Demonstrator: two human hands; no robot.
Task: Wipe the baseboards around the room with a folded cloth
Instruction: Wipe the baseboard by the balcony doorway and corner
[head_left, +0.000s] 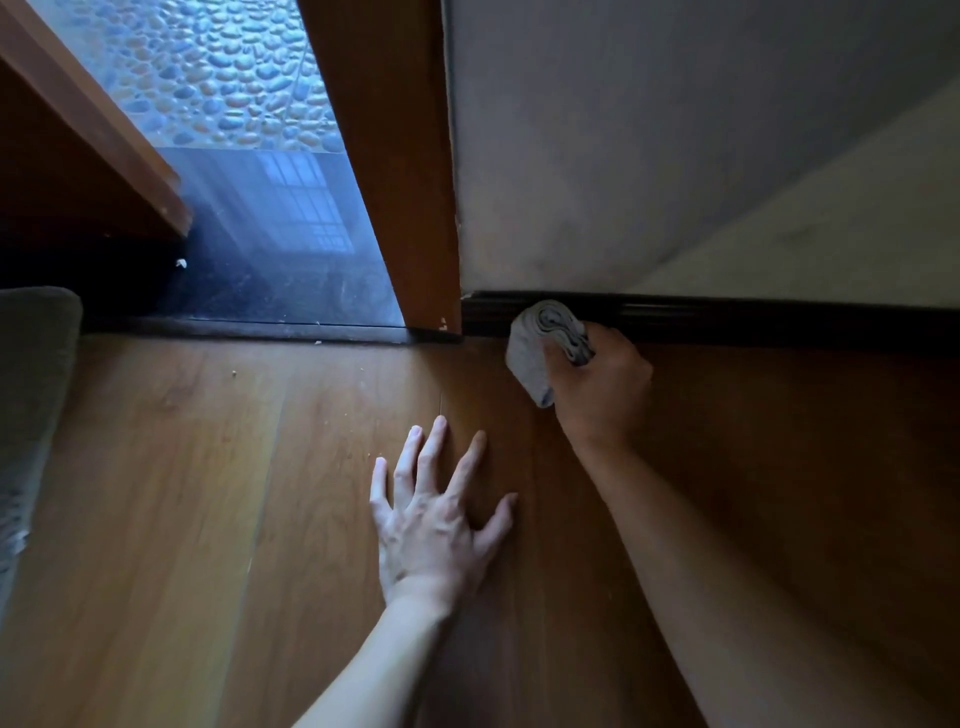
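While the left hand (434, 525) lies flat and spread on the wooden floor (208, 519), holding nothing, the right hand (597, 387) grips a folded grey cloth (540, 345) and presses its upper end against the dark baseboard (753, 317), just beside the wooden door frame (405, 182). Wiping appears to be starting at this corner; the next move likely calls for steady pressure sliding rightward along the wall (623, 156).

No text, label, brand, number or sign can be read on any surface here.
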